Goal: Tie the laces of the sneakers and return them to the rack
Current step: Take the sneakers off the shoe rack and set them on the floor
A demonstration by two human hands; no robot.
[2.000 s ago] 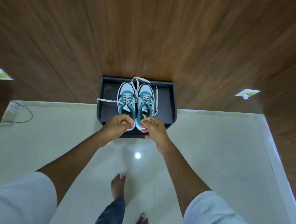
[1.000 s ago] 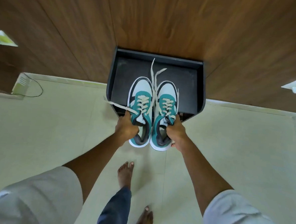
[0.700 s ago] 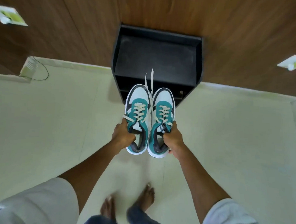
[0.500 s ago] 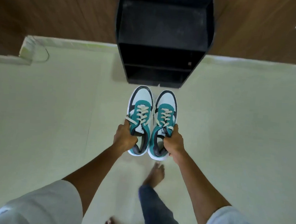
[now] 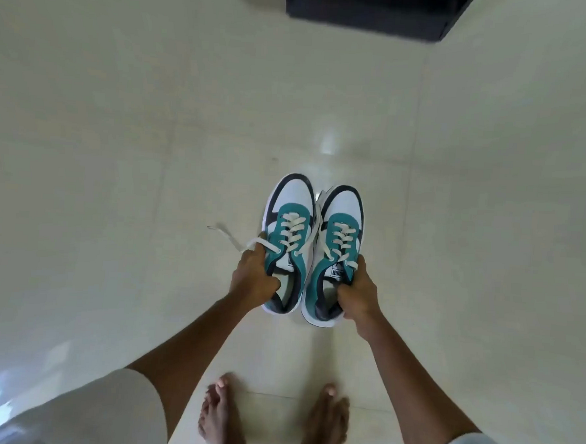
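Teal-and-white sneakers [image 5: 312, 248] hang side by side over the pale floor [image 5: 118, 142], well clear of the far black rack [image 5: 366, 6]. My left hand [image 5: 254, 278] and right hand [image 5: 357, 292] each clamp a collar, I judge to set them down for tying; the laces [image 5: 230, 237] dangle loose.

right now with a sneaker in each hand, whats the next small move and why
Probably lower both sneakers to the floor. The left hand grips the left sneaker and the right hand the right sneaker, so no hand is free, and a loose lace trails out untied.
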